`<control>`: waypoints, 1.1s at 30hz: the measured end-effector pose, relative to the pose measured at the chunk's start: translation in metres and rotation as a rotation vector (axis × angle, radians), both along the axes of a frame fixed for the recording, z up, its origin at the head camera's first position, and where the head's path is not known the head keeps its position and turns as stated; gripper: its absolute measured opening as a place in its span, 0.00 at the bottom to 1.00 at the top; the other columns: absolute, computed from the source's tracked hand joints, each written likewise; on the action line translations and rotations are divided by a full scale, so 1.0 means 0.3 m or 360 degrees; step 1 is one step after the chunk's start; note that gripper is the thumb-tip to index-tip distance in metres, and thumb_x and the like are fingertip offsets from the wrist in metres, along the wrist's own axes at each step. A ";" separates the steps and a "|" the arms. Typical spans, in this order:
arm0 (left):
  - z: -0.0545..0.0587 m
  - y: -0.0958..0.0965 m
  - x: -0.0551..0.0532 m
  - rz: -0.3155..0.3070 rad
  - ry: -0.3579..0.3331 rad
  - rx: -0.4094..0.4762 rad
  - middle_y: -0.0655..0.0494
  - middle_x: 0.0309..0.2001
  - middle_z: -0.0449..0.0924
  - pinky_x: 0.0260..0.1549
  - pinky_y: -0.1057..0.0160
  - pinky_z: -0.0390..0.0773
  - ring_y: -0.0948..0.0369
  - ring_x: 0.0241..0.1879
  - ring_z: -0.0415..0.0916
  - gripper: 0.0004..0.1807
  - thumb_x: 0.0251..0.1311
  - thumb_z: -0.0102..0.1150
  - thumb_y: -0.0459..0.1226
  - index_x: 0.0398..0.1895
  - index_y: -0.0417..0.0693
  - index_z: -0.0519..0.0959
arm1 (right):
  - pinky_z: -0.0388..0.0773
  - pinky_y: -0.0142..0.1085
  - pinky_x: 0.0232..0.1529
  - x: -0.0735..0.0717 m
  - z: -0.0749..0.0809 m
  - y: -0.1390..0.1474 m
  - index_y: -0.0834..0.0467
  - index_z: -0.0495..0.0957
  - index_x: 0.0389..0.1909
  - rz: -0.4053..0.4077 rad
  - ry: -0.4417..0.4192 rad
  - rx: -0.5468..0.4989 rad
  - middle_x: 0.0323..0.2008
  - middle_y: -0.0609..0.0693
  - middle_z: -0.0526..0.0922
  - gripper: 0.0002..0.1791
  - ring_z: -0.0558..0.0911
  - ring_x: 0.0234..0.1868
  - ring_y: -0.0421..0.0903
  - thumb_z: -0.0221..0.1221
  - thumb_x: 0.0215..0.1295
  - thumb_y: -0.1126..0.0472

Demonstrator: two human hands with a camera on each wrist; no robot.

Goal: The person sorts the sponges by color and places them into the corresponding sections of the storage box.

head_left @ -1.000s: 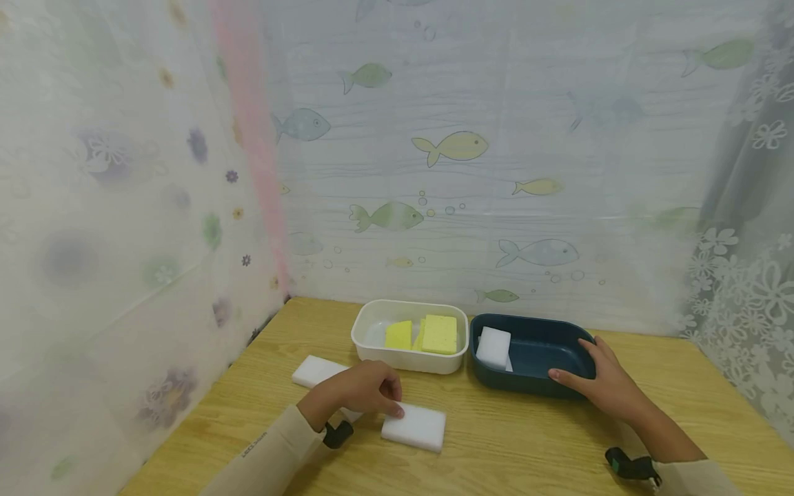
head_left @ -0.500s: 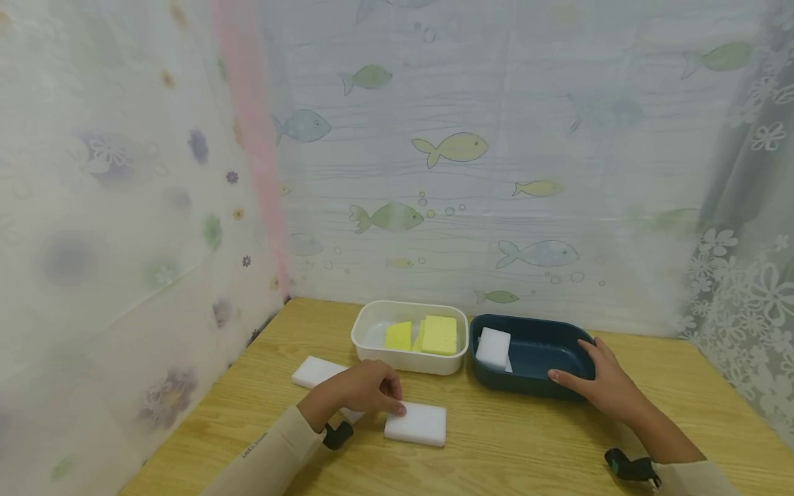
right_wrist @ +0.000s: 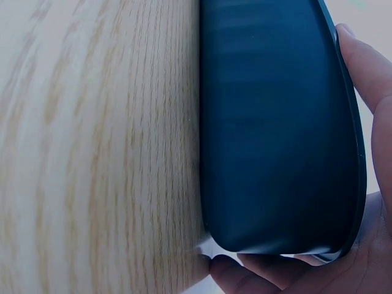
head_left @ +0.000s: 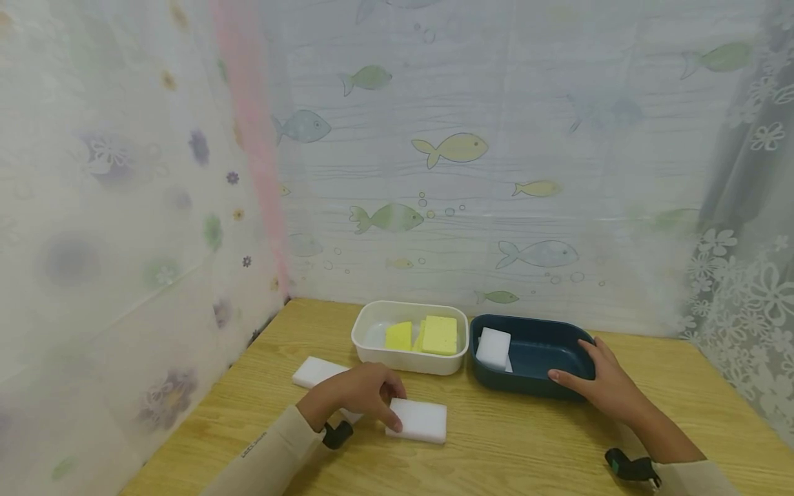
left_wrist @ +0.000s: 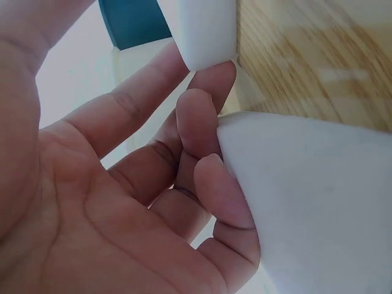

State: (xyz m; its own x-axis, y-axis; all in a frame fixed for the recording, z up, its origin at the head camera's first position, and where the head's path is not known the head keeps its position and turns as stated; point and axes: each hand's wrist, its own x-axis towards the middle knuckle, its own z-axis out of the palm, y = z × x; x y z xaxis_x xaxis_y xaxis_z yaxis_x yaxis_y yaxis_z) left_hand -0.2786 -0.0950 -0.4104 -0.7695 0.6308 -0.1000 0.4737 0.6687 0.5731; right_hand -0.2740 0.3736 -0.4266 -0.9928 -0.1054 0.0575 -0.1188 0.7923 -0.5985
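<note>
Left hand (head_left: 366, 391) pinches the left end of a white block (head_left: 422, 421) between thumb and index finger, in front of the white bin (head_left: 397, 360); whether the block touches the table (head_left: 515, 455) I cannot tell. A second white block (head_left: 316, 372) lies partly hidden behind that hand, its edge against the curled fingers. Right hand (head_left: 611, 386) grips the right end of the dark blue bin (head_left: 527, 384), thumb over the front rim.

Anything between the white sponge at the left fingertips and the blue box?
No, just bare tabletop between the white sponge and the blue box; it shows in the head view.
</note>
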 end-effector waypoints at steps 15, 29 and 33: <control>0.005 -0.002 0.007 0.0006 -0.0070 -0.0053 0.70 0.41 0.81 0.46 0.67 0.77 0.68 0.43 0.77 0.27 0.43 0.86 0.49 0.48 0.60 0.85 | 0.57 0.81 0.59 0.003 0.000 -0.002 0.72 0.40 0.81 -0.0002 0.0013 0.0015 0.78 0.79 0.31 0.62 0.46 0.73 0.86 0.61 0.68 0.33; 0.003 0.001 -0.002 -0.0023 -0.0017 -0.0020 0.68 0.38 0.81 0.42 0.68 0.77 0.67 0.39 0.78 0.26 0.46 0.83 0.51 0.47 0.56 0.85 | 0.57 0.81 0.59 0.007 0.003 -0.005 0.72 0.41 0.81 -0.0007 0.0013 0.0022 0.78 0.80 0.31 0.62 0.46 0.72 0.86 0.61 0.68 0.33; 0.002 0.001 -0.006 -0.0015 -0.0007 -0.0006 0.67 0.39 0.82 0.42 0.68 0.78 0.68 0.39 0.78 0.27 0.46 0.83 0.53 0.48 0.56 0.85 | 0.56 0.81 0.58 0.008 0.002 -0.006 0.71 0.40 0.81 -0.0005 0.0014 0.0017 0.78 0.80 0.30 0.62 0.46 0.72 0.86 0.61 0.68 0.33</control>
State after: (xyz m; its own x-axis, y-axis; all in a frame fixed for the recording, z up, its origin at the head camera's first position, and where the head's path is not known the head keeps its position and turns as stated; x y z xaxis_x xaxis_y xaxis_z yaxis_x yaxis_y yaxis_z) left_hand -0.2805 -0.0947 -0.4099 -0.7631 0.6376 -0.1059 0.4774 0.6665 0.5726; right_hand -0.2717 0.3717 -0.4258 -0.9925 -0.1031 0.0651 -0.1216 0.7990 -0.5890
